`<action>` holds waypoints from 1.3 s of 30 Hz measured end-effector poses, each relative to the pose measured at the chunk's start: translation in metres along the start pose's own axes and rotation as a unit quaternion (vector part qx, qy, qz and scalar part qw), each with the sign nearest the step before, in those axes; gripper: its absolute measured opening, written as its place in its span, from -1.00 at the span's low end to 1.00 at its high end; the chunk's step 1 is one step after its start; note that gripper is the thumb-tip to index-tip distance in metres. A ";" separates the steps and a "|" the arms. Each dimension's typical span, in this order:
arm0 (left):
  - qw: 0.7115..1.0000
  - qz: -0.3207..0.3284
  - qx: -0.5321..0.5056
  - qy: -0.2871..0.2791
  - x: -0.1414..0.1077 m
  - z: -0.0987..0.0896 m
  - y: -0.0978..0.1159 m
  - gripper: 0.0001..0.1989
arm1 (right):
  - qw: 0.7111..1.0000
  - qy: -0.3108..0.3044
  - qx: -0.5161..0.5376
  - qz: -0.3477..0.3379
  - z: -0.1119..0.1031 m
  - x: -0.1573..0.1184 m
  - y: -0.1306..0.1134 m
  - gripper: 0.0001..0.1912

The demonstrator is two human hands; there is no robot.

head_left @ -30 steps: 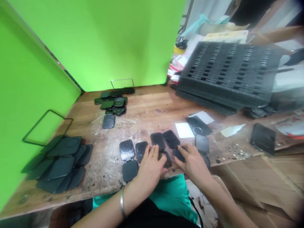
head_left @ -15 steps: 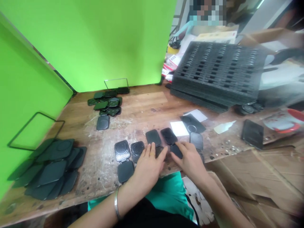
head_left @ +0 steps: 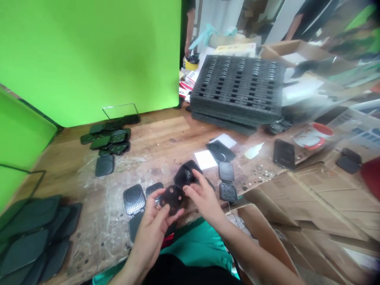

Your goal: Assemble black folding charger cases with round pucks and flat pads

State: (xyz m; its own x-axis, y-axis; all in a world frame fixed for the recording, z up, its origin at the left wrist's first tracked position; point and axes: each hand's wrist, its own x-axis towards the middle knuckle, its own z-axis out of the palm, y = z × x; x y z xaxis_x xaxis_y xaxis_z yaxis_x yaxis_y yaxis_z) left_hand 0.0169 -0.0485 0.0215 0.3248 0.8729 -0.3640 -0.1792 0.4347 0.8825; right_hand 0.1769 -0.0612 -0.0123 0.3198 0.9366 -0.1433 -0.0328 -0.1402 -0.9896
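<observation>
Above the table's front edge, both hands hold a black hinged case [head_left: 172,200] spread open and tilted. My left hand [head_left: 156,217] pinches its lower half, a dark plate with several round holes. My right hand [head_left: 203,194] grips the upper half, which has a shiny mesh-like patch. Left of them lies another opened case [head_left: 134,199] with ridged rings and a smooth lower half. A second ringed piece [head_left: 154,189] is partly hidden behind my left hand. To the right, one more opened case [head_left: 227,174] lies flat, its lower half showing several round recesses.
Dark plates are piled at the front left [head_left: 29,233], with a smaller heap of black pieces [head_left: 111,138] farther back. A grey slotted foam block [head_left: 234,91] stands at the back right. White paper [head_left: 205,159], a black phone-like slab [head_left: 284,153] and a red-white mug [head_left: 311,136] lie rightward. Cardboard boxes [head_left: 314,202] stand below.
My hands have gone from resting on pieces on the table to holding up an opened black case between them. The view has swung to the right.
</observation>
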 end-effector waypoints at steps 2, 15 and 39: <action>0.996 -0.059 0.045 -0.057 -0.008 -0.006 -0.008 -0.59 | 0.999 -0.017 0.026 0.026 0.000 0.011 0.002 -0.32; 0.703 0.378 0.601 0.040 0.003 -0.087 -0.009 -0.71 | 0.830 -0.065 -0.473 -0.289 0.004 0.008 0.008 -0.61; 0.634 0.277 0.722 0.028 -0.004 -0.111 -0.006 -0.51 | 0.793 -0.050 -0.504 -0.340 -0.024 0.011 0.022 -0.51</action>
State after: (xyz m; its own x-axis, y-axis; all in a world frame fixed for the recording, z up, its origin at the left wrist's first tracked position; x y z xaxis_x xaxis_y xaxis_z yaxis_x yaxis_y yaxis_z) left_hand -0.0865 -0.0299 -0.0158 0.5428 0.8271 0.1462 0.7978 -0.5621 0.2181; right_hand 0.2020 -0.0613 -0.0354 -0.1396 0.9195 0.3675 0.9034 0.2702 -0.3328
